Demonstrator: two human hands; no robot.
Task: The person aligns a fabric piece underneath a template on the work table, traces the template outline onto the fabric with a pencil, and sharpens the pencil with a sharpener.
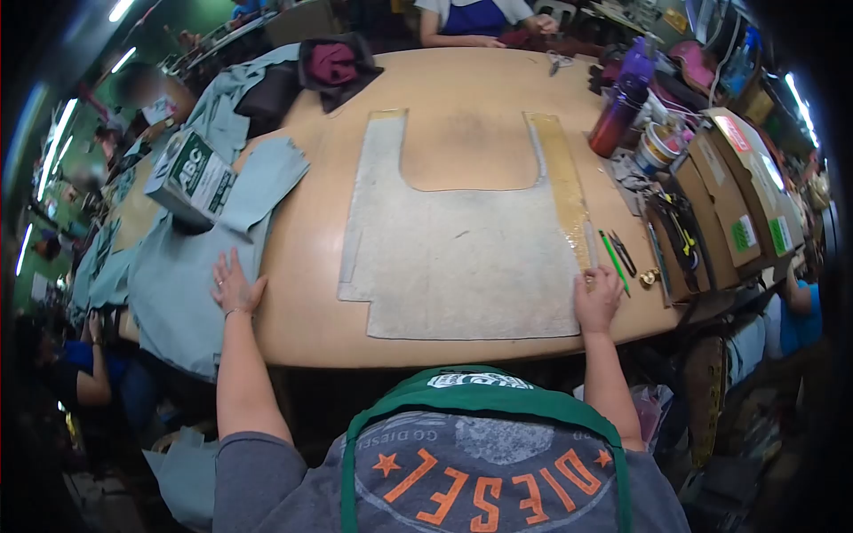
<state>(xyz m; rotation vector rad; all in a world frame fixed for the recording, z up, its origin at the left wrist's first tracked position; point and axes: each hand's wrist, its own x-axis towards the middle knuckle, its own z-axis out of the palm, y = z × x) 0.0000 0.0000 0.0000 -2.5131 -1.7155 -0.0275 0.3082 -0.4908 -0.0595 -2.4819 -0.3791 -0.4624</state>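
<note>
A pale U-shaped pattern piece (pixel 462 258) with yellow tape along its right arm lies flat on the wooden table (pixel 311 222). At its lower right corner is my right hand (pixel 598 298), fingers bent at the edge; whatever they may pinch is too small to tell. My left hand (pixel 235 284) rests with spread fingers on light green fabric pieces (pixel 173 284) at the left. On that fabric stands a green and white ABC box (pixel 191 178). Just right of my right hand lie a green pen (pixel 613 262) and black snips (pixel 624 253).
Along the right edge are a purple and red bottle (pixel 622 107), a white tub (pixel 657 147), a tool box (pixel 677 240) and cardboard boxes (pixel 724 195). Dark cloth (pixel 333 71) lies at the back left. A person (pixel 475 22) sits across the table near scissors (pixel 558 62).
</note>
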